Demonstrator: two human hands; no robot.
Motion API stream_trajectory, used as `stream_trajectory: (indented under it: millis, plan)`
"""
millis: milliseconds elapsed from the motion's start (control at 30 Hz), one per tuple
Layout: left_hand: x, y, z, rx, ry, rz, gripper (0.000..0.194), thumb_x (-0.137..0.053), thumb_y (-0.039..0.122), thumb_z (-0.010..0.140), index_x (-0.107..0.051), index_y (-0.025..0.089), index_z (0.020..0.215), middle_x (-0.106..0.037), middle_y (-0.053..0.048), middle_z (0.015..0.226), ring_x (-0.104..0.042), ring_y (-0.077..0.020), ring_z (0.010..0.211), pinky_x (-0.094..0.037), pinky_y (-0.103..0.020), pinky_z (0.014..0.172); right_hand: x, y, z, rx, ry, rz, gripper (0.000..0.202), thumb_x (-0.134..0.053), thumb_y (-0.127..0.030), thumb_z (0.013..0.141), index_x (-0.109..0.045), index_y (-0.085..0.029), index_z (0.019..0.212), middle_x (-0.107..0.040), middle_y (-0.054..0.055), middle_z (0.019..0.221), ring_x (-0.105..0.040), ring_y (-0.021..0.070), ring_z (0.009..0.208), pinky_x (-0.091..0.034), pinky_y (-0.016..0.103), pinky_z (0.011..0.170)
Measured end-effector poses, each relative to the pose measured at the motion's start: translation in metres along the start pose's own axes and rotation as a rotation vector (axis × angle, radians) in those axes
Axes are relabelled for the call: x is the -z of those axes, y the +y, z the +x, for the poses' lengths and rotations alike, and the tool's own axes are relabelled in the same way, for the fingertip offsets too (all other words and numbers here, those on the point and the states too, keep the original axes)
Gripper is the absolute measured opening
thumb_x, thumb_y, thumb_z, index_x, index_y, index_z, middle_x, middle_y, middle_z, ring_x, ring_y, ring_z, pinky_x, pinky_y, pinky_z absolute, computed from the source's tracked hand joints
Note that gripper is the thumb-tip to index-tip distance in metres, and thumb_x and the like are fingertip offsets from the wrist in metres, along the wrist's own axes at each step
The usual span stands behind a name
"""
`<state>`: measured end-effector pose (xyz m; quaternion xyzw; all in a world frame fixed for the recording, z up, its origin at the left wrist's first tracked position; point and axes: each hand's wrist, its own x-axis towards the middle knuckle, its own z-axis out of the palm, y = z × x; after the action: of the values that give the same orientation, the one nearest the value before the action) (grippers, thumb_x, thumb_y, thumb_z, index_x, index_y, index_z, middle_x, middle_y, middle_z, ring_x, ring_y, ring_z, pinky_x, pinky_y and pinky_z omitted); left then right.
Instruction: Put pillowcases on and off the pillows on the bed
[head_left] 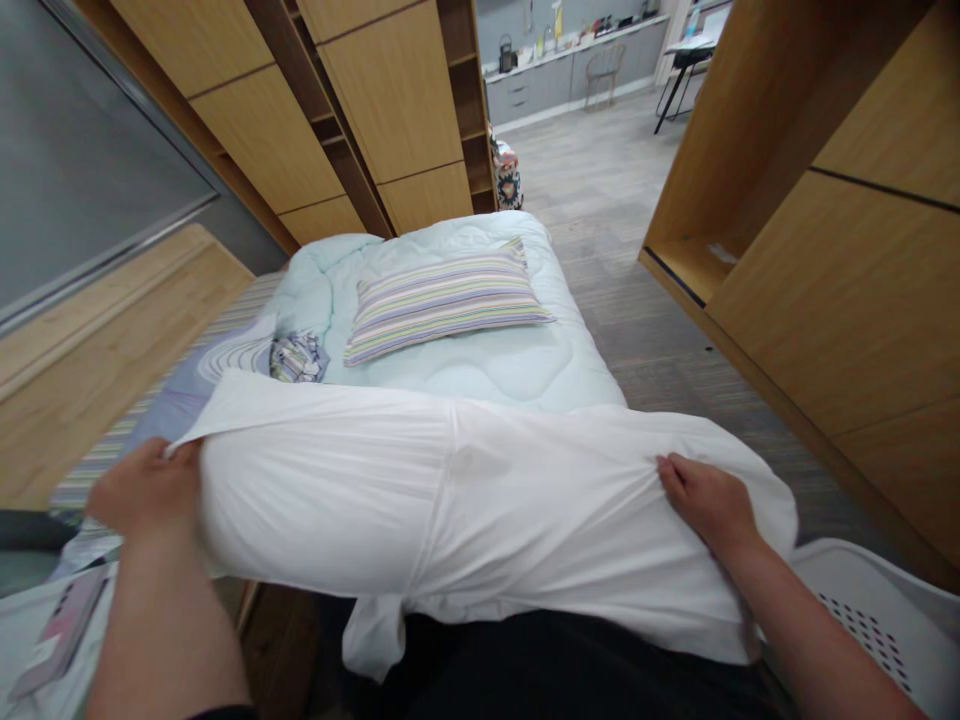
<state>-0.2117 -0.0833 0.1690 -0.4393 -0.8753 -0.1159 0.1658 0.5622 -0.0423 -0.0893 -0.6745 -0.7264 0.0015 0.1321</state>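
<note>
A long white cloth cover with something bulky inside stretches across the view in front of my body. At its left end my left hand is closed on the edge of the fabric, pulling a corner taut. Toward the right end my right hand pinches a fold of the same cloth, and creases run from the fingers. Behind it, a striped pillow lies on a pale mint quilt on the bed. A bunched striped cloth rests at the quilt's left side.
A white perforated chair stands at the lower right. Wooden cabinets flank the right, with a wardrobe beyond the bed. At the lower left, a pinkish flat box lies on a white surface. A kitchen counter is far back.
</note>
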Motion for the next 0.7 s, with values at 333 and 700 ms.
stream_trajectory:
  millis: [333,700]
  plan:
    - [-0.127,0.141,-0.042,-0.609,-0.342,-0.078,0.044,-0.057,0.038,0.104,-0.066,0.016,0.142,-0.066,-0.017,0.15,-0.058,-0.0296,0.142,-0.04,-0.039,0.12,0.001,-0.002,0.001,-0.033,0.025,-0.035,0.049,-0.042,-0.048,0.11,-0.06,-0.02,0.073,-0.068,0.007,0.068,-0.053,0.018,0.059,-0.019,0.032,0.063]
    - [-0.149,0.139,-0.087,-0.406,-0.442,0.104,0.05,-0.045,0.055,0.106,-0.077,0.022,0.089,-0.08,-0.016,0.091,-0.072,-0.0294,0.086,-0.037,-0.032,0.068,-0.002,-0.001,0.001,-0.045,0.021,-0.024,0.049,-0.042,-0.049,0.109,-0.059,-0.02,0.072,-0.07,0.008,0.07,-0.056,0.0183,0.06,-0.019,0.033,0.063]
